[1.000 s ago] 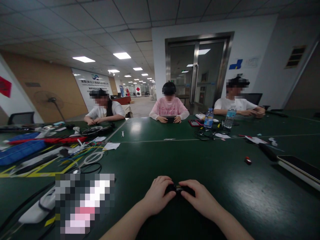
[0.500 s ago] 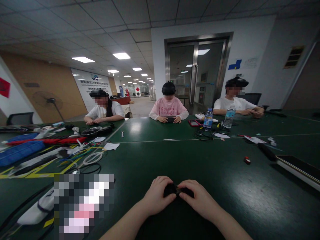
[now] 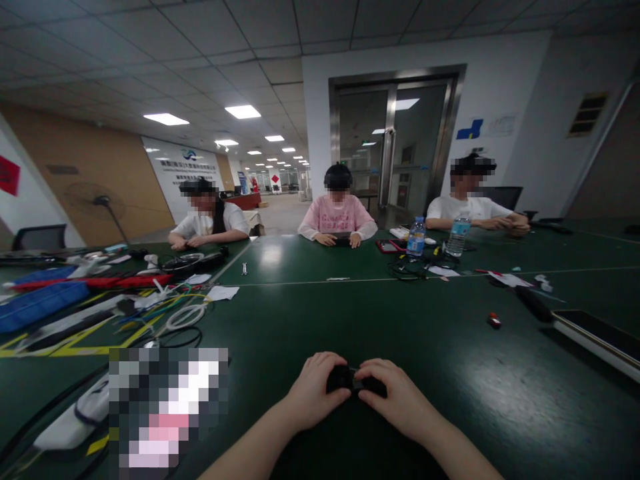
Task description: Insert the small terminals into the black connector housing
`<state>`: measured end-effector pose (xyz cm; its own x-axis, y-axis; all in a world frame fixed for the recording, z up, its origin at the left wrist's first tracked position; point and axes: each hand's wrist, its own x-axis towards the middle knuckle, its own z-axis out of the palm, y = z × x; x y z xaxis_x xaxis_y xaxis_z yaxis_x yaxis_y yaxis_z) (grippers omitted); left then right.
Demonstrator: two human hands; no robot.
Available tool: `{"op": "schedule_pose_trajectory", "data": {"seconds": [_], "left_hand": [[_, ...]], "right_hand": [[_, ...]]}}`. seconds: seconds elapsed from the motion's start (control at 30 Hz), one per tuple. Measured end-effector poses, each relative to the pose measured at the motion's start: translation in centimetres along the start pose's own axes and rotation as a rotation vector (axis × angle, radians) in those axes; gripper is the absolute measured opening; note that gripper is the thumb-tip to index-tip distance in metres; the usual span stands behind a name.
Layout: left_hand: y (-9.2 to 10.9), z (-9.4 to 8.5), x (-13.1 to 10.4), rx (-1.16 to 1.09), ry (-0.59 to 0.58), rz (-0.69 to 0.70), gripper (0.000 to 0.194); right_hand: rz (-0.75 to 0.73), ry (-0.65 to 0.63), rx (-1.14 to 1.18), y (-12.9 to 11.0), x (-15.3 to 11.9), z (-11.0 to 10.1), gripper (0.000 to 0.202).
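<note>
Low over the near part of the green table (image 3: 280, 320), my left hand (image 3: 314, 389) curls its thumb and fingers around the left end of a small black object (image 3: 341, 378). My right hand (image 3: 393, 393) grips the other end in the same way. Between the fingertips a narrow, dark middle section shows. Both palms face inward, and the fingers cover much of the object, so its exact kind cannot be made out.
To the left lie a white power strip (image 3: 75, 420), coiled white cable (image 3: 186, 317) and a blue tray (image 3: 45, 305). Water bottles (image 3: 415, 237) stand at the back right. A small red item (image 3: 494, 321) lies at right. Three people sit across the table.
Both hands stay in almost the same place. The black object has shifted very slightly between the fingers, and a little more of its middle shows.
</note>
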<state>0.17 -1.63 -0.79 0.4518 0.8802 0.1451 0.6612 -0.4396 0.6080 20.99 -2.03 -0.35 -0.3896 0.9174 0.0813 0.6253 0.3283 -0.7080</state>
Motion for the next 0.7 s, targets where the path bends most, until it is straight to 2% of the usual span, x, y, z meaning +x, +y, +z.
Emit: {"op": "schedule_pose_trajectory", "data": {"seconds": [0.37,0.7], "left_hand": [[-0.22,0.15,-0.02,-0.010,-0.003,0.010,0.049],[-0.09,0.11,0.03,0.025,-0.011,0.035,0.041]], "right_hand": [[-0.007,-0.005,-0.029,0.09,0.12,0.40,0.024],[-0.002,0.001,-0.029,-0.45,-0.05,0.15,0.022]]}}
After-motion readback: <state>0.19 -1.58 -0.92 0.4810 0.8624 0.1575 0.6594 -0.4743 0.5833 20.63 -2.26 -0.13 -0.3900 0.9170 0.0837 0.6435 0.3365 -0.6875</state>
